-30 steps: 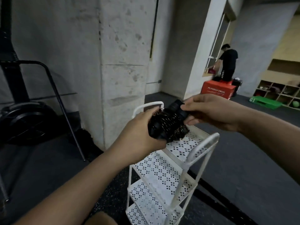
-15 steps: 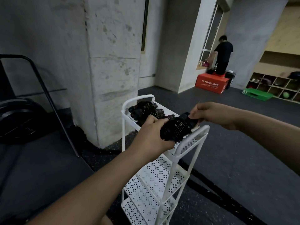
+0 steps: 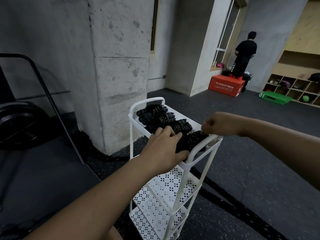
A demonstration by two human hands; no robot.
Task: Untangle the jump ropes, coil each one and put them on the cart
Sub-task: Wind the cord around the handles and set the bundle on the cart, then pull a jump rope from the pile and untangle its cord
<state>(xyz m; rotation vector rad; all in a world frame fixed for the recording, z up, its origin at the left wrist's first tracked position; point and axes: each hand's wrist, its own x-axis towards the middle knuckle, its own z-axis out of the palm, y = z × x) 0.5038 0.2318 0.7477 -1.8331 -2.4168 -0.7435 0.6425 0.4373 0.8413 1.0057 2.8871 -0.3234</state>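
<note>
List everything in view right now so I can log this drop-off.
White perforated metal three-tier cart: one, white, centre foreground.
Stowed coiled black jump ropes: apparently two bundles, black, cart's top tier, far end.
Held coiled black jump rope: one, black, top tier's near end.
Grey concrete pillar: one, grey, left of the cart.
Thick black floor rope: one, black, floor right of the cart.
Black wheel machine: one, black, far left.
Red plyo box: one, red, back right.
Green flat step: one, green, before the wooden cubby shelves.
Other person: one, black clothes, behind that box.
Left hand: one, grips the held rope.
Right hand: one, pinches its end.
</note>
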